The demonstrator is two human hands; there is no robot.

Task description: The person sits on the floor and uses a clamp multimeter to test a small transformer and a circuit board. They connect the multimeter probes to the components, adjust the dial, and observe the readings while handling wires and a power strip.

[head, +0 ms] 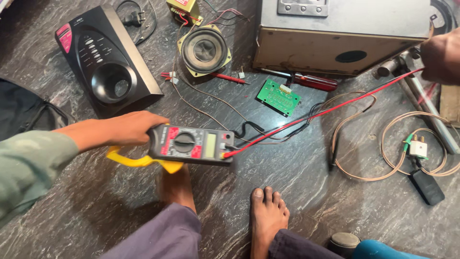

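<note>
A dark matt plastic meter [191, 145] with a glossy yellow clamp [139, 162] was seen over a polished, veined stone floor [297, 177], beside a dull metal box [342, 33].

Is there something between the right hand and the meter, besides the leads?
Nothing visible blocks that path. From the meter, held by the left hand, only the red and black leads run over bare floor to the right hand.
</note>
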